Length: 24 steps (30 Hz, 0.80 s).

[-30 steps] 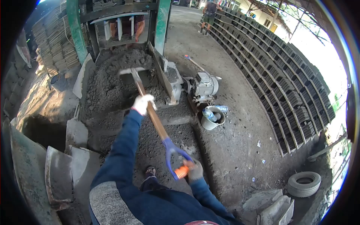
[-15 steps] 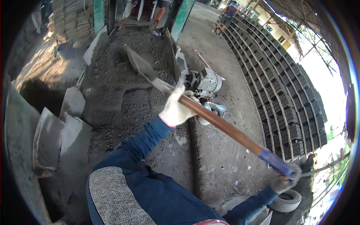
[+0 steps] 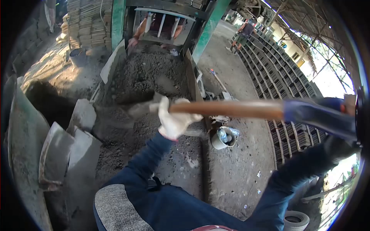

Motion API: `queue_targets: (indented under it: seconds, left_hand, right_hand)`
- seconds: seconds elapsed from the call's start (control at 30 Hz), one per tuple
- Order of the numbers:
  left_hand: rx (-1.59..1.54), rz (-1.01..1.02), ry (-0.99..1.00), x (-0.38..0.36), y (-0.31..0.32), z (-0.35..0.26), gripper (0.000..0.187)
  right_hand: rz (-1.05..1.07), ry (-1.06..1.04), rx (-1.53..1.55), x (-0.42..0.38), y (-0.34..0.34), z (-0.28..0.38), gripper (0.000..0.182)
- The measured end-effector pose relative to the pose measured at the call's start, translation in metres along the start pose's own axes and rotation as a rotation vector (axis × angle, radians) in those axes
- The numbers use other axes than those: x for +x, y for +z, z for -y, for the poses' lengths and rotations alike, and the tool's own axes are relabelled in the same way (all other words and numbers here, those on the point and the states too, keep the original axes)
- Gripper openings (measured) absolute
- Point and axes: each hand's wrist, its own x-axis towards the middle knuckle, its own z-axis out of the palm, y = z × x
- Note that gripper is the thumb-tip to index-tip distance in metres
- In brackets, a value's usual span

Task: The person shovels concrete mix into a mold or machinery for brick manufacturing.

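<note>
A shovel [image 3: 239, 109] with a brown wooden shaft and a blue-purple end lies almost level across the view, blurred by motion. Wrapped round the shaft's lower part, close to the blade, is my left hand [image 3: 173, 120] in a white glove. My right hand [image 3: 342, 147] is up at the far right, closed at the blue end of the handle, dark and partly hidden by it. The blade [image 3: 144, 108], smeared and hard to make out, is over dark, crumbly soil-like material [image 3: 152, 73] in a trough between upright boards.
Metal sheets [image 3: 58, 154] stand on the left beside a dark pit. A bucket [image 3: 223, 140] with plastic bottles sits right of the trough, a tyre [image 3: 296, 221] lower right. One person [image 3: 242, 34] stands by stacked dark slabs [image 3: 277, 77]; another's arms show behind the frame.
My right hand has risen with the handle's end, bringing the shovel from a slant to nearly level. The blade has dropped lower over the material. The view has shifted, showing more of the far frame.
</note>
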Motion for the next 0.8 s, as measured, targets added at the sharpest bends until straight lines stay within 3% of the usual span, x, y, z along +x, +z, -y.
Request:
queue_targets:
  seconds: [0.1, 0.17, 0.2, 0.27, 0.37, 0.43, 0.47, 0.53, 0.63, 0.7, 0.8]
  left_hand:
    - [-0.076, -0.283, 0.065, 0.058, -0.053, -0.066, 0.060]
    - [-0.075, -0.472, -0.006, 0.094, -0.108, -0.096, 0.050]
    - [-0.072, -0.563, -0.048, 0.116, -0.132, -0.110, 0.045]
    - [-0.020, -0.603, -0.029, 0.136, -0.164, -0.120, 0.037]
    - [0.103, -0.581, 0.041, 0.151, -0.178, -0.120, 0.026]
    - [0.157, -0.676, 0.049, 0.153, -0.188, -0.092, 0.021]
    - [0.227, -0.615, 0.042, 0.128, -0.165, -0.067, 0.019]
    - [0.221, -0.443, -0.033, 0.074, -0.128, -0.028, 0.016]
    - [0.201, -0.224, -0.223, -0.025, -0.120, 0.028, 0.012]
    - [0.208, -0.195, -0.260, -0.094, -0.115, 0.059, 0.012]
    - [0.153, -0.490, -0.191, -0.184, -0.107, 0.084, 0.012]
  right_hand:
    - [0.015, 0.140, 0.085, -0.029, 0.056, 0.043, 0.024]
    - [0.017, 0.292, 0.118, -0.080, 0.088, 0.060, 0.020]
    - [0.097, 0.525, 0.172, -0.140, 0.099, 0.064, 0.016]
    - [0.160, 0.655, 0.144, -0.195, 0.103, 0.081, 0.014]
    - [0.159, 0.892, 0.157, -0.311, 0.108, 0.109, 0.034]
    - [0.184, 1.134, 0.111, -0.406, 0.114, 0.120, 0.030]
    - [0.183, 1.246, 0.090, -0.470, 0.116, 0.116, 0.021]
    - [0.227, 2.215, 0.669, -0.504, 0.075, 0.116, 0.014]
    - [0.289, 2.395, 0.465, -0.640, 0.022, 0.116, 0.013]
    - [0.456, 2.427, 0.404, -0.692, -0.010, 0.106, 0.008]
    - [0.600, 2.413, 0.318, -0.710, -0.049, 0.103, 0.005]
